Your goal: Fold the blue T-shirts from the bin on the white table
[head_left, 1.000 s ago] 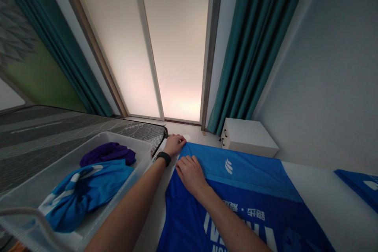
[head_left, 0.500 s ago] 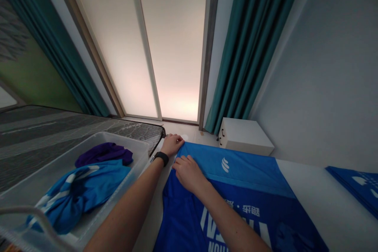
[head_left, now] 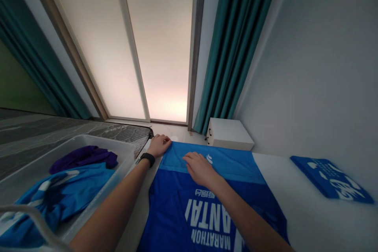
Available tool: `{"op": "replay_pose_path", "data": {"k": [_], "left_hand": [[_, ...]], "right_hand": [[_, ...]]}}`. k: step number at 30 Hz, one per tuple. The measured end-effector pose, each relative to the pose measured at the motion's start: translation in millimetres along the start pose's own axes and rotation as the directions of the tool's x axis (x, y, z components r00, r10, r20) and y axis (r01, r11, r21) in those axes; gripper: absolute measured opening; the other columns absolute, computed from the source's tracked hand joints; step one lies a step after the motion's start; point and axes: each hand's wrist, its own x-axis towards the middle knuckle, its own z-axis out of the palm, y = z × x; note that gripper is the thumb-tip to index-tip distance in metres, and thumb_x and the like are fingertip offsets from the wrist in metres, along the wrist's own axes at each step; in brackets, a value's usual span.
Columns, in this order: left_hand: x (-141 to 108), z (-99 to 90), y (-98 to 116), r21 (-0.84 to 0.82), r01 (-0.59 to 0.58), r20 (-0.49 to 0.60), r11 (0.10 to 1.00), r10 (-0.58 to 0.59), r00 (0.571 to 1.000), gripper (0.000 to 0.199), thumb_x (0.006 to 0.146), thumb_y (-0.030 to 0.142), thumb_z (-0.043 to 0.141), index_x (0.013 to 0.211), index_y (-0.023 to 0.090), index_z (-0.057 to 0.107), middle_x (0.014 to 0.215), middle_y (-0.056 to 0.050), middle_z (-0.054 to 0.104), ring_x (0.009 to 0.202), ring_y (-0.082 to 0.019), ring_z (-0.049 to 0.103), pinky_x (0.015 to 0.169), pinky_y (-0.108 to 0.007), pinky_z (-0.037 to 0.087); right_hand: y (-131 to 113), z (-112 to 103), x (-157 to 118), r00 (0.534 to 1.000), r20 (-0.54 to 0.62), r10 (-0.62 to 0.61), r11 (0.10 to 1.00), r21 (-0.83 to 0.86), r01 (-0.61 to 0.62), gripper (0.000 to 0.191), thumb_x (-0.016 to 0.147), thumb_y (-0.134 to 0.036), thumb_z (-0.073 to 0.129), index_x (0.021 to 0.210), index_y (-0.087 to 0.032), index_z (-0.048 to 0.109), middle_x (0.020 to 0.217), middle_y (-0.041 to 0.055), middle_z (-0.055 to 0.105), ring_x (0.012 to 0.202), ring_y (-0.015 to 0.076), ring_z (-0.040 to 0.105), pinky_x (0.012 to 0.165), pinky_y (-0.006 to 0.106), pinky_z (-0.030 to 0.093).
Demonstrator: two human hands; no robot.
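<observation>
A blue marathon shirt (head_left: 174, 183) with white lettering and a lighter blue band lies spread on a white surface, its print upside down to me. My left hand (head_left: 159, 144), with a black band on the wrist, is closed at the far left corner of the shirt, pinching the cloth edge. Over the light blue band is my right hand (head_left: 201, 168), palm down beside the small white logo, fingers stretched to the left. It grips no cloth that I can see; whether it touches the shirt is hard to tell.
To the left stands a translucent plastic bin (head_left: 124, 151) holding a purple garment (head_left: 84, 158) and a light blue garment (head_left: 71, 191). A folded blue shirt (head_left: 330, 178) lies on the right. Beyond are a white cabinet (head_left: 228, 134) and teal curtains (head_left: 215, 67).
My right hand has moved from the shirt's left edge rightward across the band. My left hand stays at the corner. The view has turned right, showing more of the folded shirt.
</observation>
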Motion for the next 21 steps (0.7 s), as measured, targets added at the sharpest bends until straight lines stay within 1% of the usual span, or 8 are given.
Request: {"op": "replay_pose_path", "data": {"k": [3,6,9,12,14,17,19,21], "left_hand": [[-2,0.2,3,0.019,-0.028,0.004,0.999,0.028,1.0,0.029,0.086,0.042,0.052,0.095,0.023,0.072,0.102,-0.008,0.068,0.105,-0.03,0.051,0.093,-0.043,0.037],[-3,1.2,4,0.028,-0.049,0.003,0.998,0.049,0.999,0.029,0.086,0.041,0.052,0.099,0.023,0.071,0.104,-0.009,0.067,0.107,-0.03,0.05,0.095,-0.045,0.037],[-3,1.5,2,0.019,-0.061,-0.005,0.998,0.061,0.998,0.031,0.088,0.037,0.05,0.108,0.021,0.068,0.105,-0.008,0.065,0.107,-0.028,0.052,0.096,-0.043,0.039],[-5,-0.4,0,0.007,-0.058,-0.02,0.998,0.058,0.998,0.035,0.088,0.033,0.05,0.117,0.019,0.063,0.11,-0.009,0.062,0.107,-0.026,0.054,0.097,-0.041,0.041],[-8,-2.8,2,0.003,-0.058,-0.031,0.998,0.058,0.998,0.036,0.089,0.03,0.049,0.12,0.018,0.061,0.113,-0.01,0.06,0.109,-0.026,0.054,0.098,-0.041,0.041],[-12,-6.5,19,0.016,-0.092,-0.042,0.996,0.093,0.995,0.034,0.089,0.028,0.048,0.12,0.02,0.061,0.116,-0.01,0.059,0.112,-0.028,0.052,0.098,-0.044,0.04],[-14,-7.7,40,0.029,-0.146,-0.031,0.989,0.147,0.989,0.032,0.09,0.029,0.048,0.118,0.02,0.062,0.116,-0.009,0.06,0.112,-0.029,0.051,0.097,-0.046,0.04],[-15,-6.8,67,0.037,-0.22,0.004,0.975,0.22,0.976,0.031,0.091,0.028,0.047,0.117,0.021,0.062,0.115,-0.009,0.062,0.112,-0.029,0.05,0.095,-0.046,0.041]], "right_hand": [[23,2,-26,0.997,-0.027,0.073,0.997,-0.026,-0.073,0.039,0.095,-0.019,0.046,0.134,-0.016,0.053,0.138,0.0117,0.055,0.127,0.024,0.048,0.105,0.04,0.037],[38,8,-47,0.989,0.049,0.139,0.989,-0.065,-0.136,0.047,0.098,-0.026,0.04,0.143,-0.013,0.043,0.151,0.0125,0.041,0.139,0.0256,0.035,0.114,0.044,0.028],[43,15,-60,0.981,0.113,0.158,0.986,-0.072,-0.15,0.053,0.101,-0.034,0.031,0.149,-0.012,0.035,0.156,0.0115,0.029,0.145,0.0234,0.024,0.118,0.045,0.019],[43,19,-65,0.983,0.105,0.153,0.987,-0.065,-0.147,0.057,0.101,-0.04,0.024,0.151,-0.013,0.029,0.158,0.0092,0.023,0.147,0.021,0.018,0.12,0.044,0.014],[42,19,-66,0.983,0.096,0.155,0.987,-0.048,-0.151,0.057,0.101,-0.04,0.023,0.151,-0.014,0.029,0.158,0.0089,0.023,0.147,0.0202,0.017,0.12,0.043,0.013],[43,13,-66,0.982,0.082,0.169,0.985,0.009,-0.17,0.056,0.101,-0.037,0.022,0.151,-0.012,0.03,0.158,0.0095,0.025,0.146,0.0188,0.019,0.12,0.041,0.015],[46,6,-70,0.982,0.066,0.18,0.983,0.035,-0.182,0.054,0.101,-0.034,0.023,0.15,-0.012,0.032,0.156,0.0098,0.029,0.145,0.0187,0.022,0.119,0.041,0.016],[52,-4,-78,0.981,0.039,0.191,0.981,0.03,-0.192,0.05,0.101,-0.03,0.026,0.147,-0.014,0.037,0.154,0.01,0.036,0.143,0.0195,0.029,0.118,0.042,0.017]]}}
